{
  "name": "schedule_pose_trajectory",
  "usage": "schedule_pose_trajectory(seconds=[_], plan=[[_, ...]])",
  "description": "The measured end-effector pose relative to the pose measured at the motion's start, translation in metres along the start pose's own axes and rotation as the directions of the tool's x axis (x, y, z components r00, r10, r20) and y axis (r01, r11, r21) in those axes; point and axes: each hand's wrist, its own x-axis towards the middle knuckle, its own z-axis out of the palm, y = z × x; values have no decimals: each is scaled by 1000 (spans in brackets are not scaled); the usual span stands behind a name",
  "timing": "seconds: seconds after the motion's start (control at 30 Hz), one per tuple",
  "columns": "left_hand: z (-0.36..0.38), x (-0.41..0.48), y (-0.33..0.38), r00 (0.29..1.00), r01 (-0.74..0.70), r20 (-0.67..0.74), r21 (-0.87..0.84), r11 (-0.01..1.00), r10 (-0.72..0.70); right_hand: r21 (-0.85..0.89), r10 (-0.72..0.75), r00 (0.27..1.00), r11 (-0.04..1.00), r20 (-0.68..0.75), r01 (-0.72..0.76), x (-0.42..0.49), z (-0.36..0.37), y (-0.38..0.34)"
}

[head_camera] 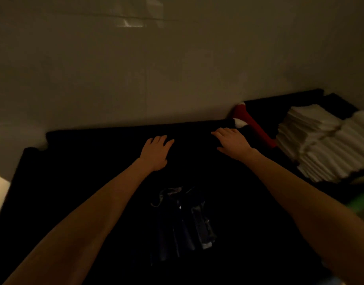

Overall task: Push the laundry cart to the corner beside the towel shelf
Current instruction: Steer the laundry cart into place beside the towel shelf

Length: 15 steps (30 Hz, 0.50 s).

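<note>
Both hands [156, 154] [232, 144] flat on dark cart [74, 171], fingers apart; wall [135, 79] ahead, towel stack [316, 140] right

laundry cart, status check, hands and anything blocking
Left hand and right hand open, flat on dark cloth, no grip. Laundry cart far edge near wall. White towel stack at right; red item between.
</note>
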Motion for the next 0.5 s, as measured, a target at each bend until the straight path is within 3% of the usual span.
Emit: schedule_pose_trajectory(seconds=[0.2, 0.5], plan=[[-6, 77, 53, 991, 135, 23, -93, 986, -134, 45, -98, 995, 994, -2, 98, 32, 32, 62], [14, 135, 42, 988, 142, 65, -43, 989, -139, 88, -61, 997, 994, 42, 57, 101, 61, 102]])
